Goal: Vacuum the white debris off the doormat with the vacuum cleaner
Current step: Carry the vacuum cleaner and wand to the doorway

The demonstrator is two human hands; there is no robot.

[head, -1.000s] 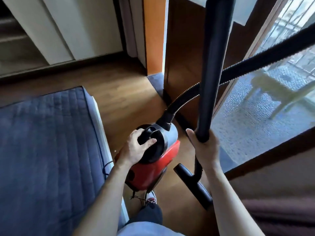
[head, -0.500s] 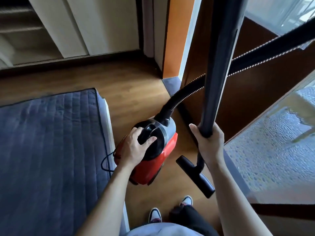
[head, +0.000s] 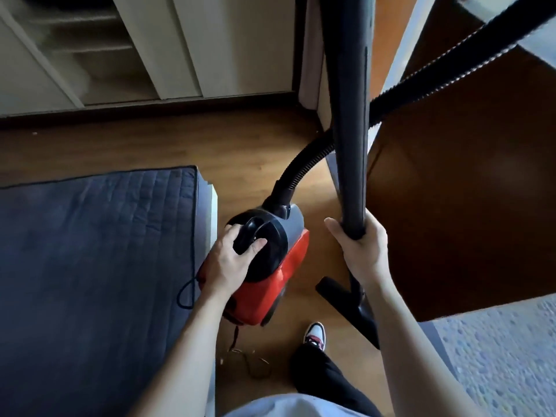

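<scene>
A red and black canister vacuum cleaner (head: pixel 272 284) hangs just above the wooden floor. My left hand (head: pixel 230 260) grips its black carry handle (head: pixel 251 237) on top. My right hand (head: pixel 359 251) is wrapped around the black wand (head: pixel 349 115), which stands nearly upright. The black floor nozzle (head: pixel 346 308) hangs below my right hand, close to the floor. A ribbed black hose (head: pixel 304 164) runs from the canister up and off to the upper right. No doormat and no white debris are in view.
A dark blue quilted mattress (head: pixel 90 266) on a white base lies at the left. A power cord (head: pixel 186 290) loops beside it. A brown wooden door (head: pixel 466 191) stands at the right, white cupboard doors (head: pixel 180 46) at the back. My shoe (head: pixel 314 334) is on the floor.
The view has swung left, away from the glass door and the balcony. The canister and wand stay in my hands, carried along. A foot has stepped forward under the nozzle.
</scene>
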